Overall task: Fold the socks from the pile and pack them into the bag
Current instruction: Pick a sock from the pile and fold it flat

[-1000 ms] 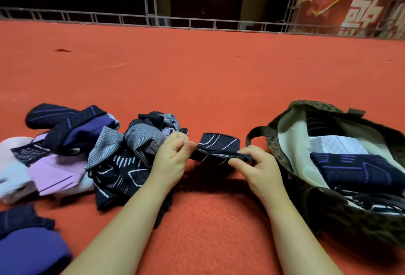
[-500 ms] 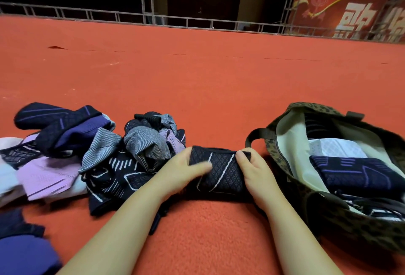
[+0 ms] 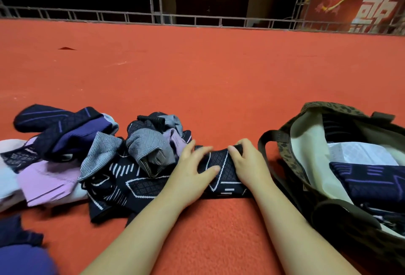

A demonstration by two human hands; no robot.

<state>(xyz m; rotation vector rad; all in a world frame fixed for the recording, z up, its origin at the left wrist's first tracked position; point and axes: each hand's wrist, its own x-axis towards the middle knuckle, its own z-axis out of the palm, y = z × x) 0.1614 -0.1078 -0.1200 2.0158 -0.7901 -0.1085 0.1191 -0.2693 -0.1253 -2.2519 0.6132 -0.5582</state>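
A folded black sock with white lines (image 3: 223, 174) lies on the red carpet between my hands. My left hand (image 3: 192, 171) presses flat on its left half with straight fingers. My right hand (image 3: 247, 163) holds its right end, fingers curled over the far edge. The sock pile (image 3: 92, 154) of black, grey, purple and pink socks lies to the left. An open leopard-print bag (image 3: 291, 156) stands at the right, with folded dark and white socks (image 3: 368, 178) inside.
A dark blue sock (image 3: 19, 250) lies at the lower left corner. Bare red carpet (image 3: 208, 77) stretches ahead to a metal truss rail (image 3: 197, 19) at the back. A red banner (image 3: 355, 5) hangs at the far right.
The black sock was held up between both hands, then laid down on the carpet. My left hand now lies flat on it and my right hand grips its right end.
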